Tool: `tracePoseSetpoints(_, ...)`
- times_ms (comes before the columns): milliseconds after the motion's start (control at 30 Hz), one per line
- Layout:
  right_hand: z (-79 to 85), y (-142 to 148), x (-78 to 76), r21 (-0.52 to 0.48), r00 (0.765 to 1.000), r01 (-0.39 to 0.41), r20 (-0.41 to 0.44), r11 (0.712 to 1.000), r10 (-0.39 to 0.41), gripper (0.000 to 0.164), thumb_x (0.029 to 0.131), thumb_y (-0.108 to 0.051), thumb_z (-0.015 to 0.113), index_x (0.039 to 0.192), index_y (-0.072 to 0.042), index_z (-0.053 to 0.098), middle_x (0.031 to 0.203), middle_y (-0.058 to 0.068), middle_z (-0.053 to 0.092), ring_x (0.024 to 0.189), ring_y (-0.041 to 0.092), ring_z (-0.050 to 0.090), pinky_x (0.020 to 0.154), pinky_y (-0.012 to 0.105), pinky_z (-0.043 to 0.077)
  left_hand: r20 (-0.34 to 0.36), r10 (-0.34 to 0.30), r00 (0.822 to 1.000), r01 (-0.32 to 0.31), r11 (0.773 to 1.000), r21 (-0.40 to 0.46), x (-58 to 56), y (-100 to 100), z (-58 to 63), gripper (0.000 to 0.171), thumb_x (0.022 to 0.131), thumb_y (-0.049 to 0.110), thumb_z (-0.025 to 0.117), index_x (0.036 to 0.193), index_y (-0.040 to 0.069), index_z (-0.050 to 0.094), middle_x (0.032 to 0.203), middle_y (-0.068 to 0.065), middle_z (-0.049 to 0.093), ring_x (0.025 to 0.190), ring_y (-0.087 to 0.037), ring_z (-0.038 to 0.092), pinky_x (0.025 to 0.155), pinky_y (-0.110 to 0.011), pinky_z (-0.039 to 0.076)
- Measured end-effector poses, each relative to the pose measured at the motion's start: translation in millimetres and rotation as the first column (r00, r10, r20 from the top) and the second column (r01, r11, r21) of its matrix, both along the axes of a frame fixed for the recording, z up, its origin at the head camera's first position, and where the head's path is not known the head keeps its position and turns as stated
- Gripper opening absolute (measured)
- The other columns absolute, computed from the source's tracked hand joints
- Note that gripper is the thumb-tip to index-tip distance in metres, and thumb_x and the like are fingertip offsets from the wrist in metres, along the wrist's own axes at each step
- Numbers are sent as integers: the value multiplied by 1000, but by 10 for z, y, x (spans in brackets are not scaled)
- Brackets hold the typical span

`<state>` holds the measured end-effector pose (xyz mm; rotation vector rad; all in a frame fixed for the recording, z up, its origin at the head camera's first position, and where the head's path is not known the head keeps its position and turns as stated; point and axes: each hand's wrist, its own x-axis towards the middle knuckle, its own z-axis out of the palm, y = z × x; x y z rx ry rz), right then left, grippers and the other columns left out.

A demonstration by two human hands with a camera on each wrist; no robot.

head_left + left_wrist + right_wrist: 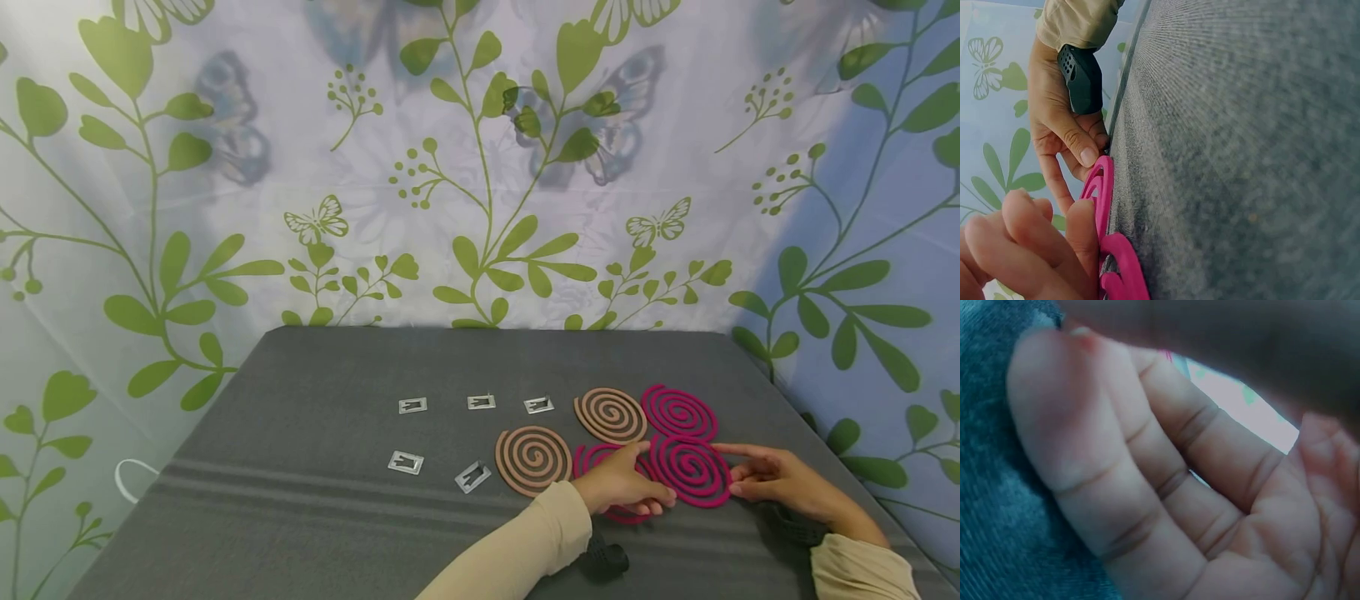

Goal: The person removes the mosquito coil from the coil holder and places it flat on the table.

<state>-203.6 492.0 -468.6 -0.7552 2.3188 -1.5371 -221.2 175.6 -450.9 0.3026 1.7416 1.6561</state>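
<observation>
A pink mosquito coil [691, 471] lies flat at the front right of the group, between my two hands. My left hand [618, 481] reaches across a second pink coil [592, 455], partly hiding it, and holds the first coil's left rim with thumb and forefinger spread. In the left wrist view that coil's pink rim [1105, 187] shows close over the cloth. My right hand [787, 483] holds the opposite rim, its forefinger stretched along the far side and its thumb at the near side. Loosely curled fingers [1116, 487] fill the right wrist view.
Behind lie another pink coil [680, 414] and a tan coil [611, 416]; a second tan coil [533, 461] lies left of my left hand. Several small metal coil stands [406, 462] are spread farther left on the grey cloth-covered table [300, 533]. A patterned curtain [480, 167] stands behind.
</observation>
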Motion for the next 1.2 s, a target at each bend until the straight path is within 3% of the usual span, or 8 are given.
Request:
tracePoseSetpoints(267,31,-21,-35,14,999,-42,-21,999,42,83,100,18,61,147,-51,61,102,-8,75,89,3,70,73,23,59,-9,-31,999,31,999,-15,-11,-32,22,78,99,0,77,165,4,36,83,-10,80,47,-3,57,46,-12,46)
tracePoseSetpoints(667,90,-32,-20,39,998,-33,51,999,31,75,103,13,60,138,-54,66,102,-11,74,90,1,68,77,21,59,-16,-71,997,70,996,-63,-35,-36,36,79,101,3,77,167,6,34,88,-8,81,47,-4,56,48,-12,46)
tracePoseSetpoints(800,113,-18,4,82,998,11,54,997,-15,73,107,10,57,131,-58,67,103,-15,76,89,-1,69,74,23,59,-14,-82,997,81,995,-64,-45,-30,28,80,101,3,76,168,4,32,86,-7,80,47,-5,56,48,-13,47)
tracePoseSetpoints(1033,160,-33,40,76,975,138,167,988,-149,63,112,2,54,120,-59,69,112,-21,76,98,-3,70,75,27,63,-28,-92,995,93,996,9,-45,-63,-13,78,102,2,75,168,7,33,86,-7,79,53,-7,60,51,-15,50)
tracePoseSetpoints(1200,185,-137,80,169,938,316,90,933,-334,51,111,-5,60,116,-55,70,100,-13,76,83,6,70,71,29,63,-146,-121,982,131,989,65,-41,-210,-28,57,104,4,71,158,5,52,97,-10,81,62,-7,64,60,-18,57)
